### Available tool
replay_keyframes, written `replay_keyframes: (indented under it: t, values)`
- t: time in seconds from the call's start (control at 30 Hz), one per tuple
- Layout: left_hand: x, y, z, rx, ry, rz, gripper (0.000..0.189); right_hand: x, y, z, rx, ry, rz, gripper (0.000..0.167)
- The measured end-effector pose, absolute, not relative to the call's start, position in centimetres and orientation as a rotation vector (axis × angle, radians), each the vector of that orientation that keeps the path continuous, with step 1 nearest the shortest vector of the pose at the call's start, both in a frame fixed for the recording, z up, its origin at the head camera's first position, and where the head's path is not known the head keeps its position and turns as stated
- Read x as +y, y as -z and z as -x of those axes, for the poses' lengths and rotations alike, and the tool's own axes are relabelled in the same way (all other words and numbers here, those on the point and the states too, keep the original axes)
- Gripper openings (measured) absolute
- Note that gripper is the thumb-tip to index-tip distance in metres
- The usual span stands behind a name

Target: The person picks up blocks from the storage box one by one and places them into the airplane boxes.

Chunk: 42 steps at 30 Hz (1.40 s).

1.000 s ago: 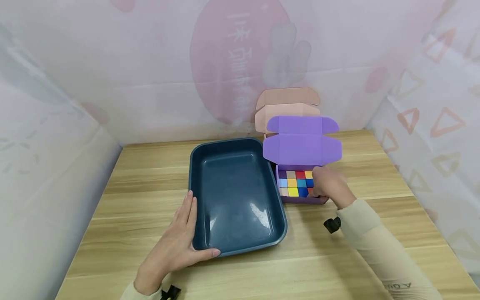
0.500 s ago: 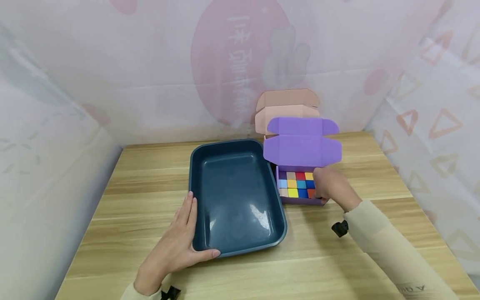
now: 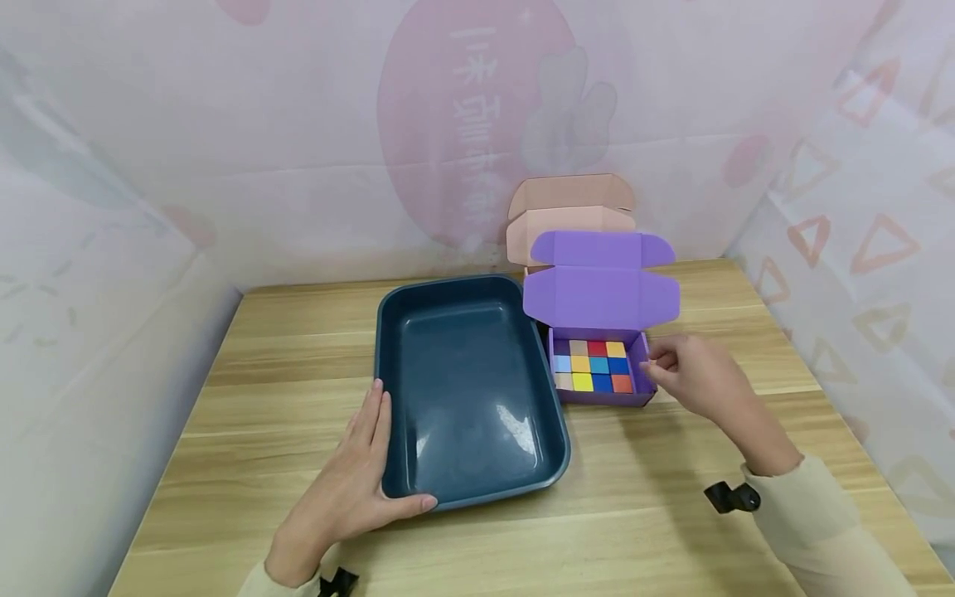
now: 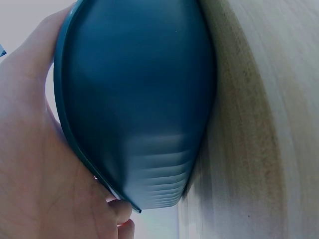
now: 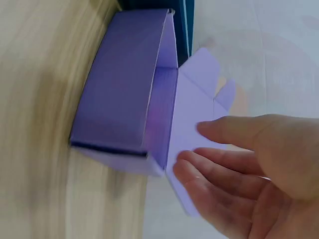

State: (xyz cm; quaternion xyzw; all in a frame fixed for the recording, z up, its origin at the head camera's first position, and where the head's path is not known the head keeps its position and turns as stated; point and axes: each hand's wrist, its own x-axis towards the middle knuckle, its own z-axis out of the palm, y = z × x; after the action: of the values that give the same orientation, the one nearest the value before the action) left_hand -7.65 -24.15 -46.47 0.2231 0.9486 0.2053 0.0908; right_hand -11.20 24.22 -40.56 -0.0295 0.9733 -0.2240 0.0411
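Observation:
My left hand [image 3: 346,477] lies against the front left corner of a dark blue plastic tray [image 3: 470,373], fingers straight along the left rim and thumb on the front rim. From the left wrist view the tray's outer wall [image 4: 139,99] shows, with the palm beside its rim. At the right side of an open purple box [image 3: 603,400], my right hand [image 3: 701,373] hovers with fingers loosely bent. The right wrist view shows a gap between thumb and fingertips [image 5: 185,170], with nothing held. Rows of coloured cubes [image 3: 598,365] fill the box's left part.
The purple box's lid [image 3: 601,282] stands raised at the back. Behind it rises the lid of a peach-coloured box [image 3: 570,224]. The tray's right side is close against the purple box. A wooden table [image 3: 283,373] lies below, with patterned cloth walls [image 3: 298,166] around.
My right hand has drawn back to the right out of the purple box, uncovering the cubes' right column and the box's right wall. My left hand and the tray stay put.

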Motion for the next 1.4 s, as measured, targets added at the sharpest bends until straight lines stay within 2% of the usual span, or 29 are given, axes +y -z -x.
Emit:
replay_keyframes:
  t: [0.33, 0.53, 0.7, 0.9, 1.4]
  values:
    - [-24.4, 46.8, 7.8, 2.844, -0.604, -0.679, 0.145, 26.0, 44.3, 10.8, 3.036, 0.856, -0.016, 0.024]
    - [-24.5, 46.9, 7.8, 2.822, -0.6, -0.656, 0.147, 25.9, 46.7, 11.2, 3.006, 0.953, -0.17, 0.043]
    - [-24.7, 46.8, 7.7, 2.816, -0.609, -0.641, 0.146, 25.6, 48.0, 11.6, 2.95, 1.012, -0.181, 0.055]
    - [-24.8, 46.6, 7.6, 2.817, -0.599, -0.631, 0.147, 24.7, 48.8, 11.9, 3.014, 0.994, -0.136, 0.044]
    - [-25.0, 46.7, 7.3, 2.82, -0.609, -0.633, 0.146, 25.1, 48.7, 11.8, 3.064, 0.88, -0.2, 0.044]
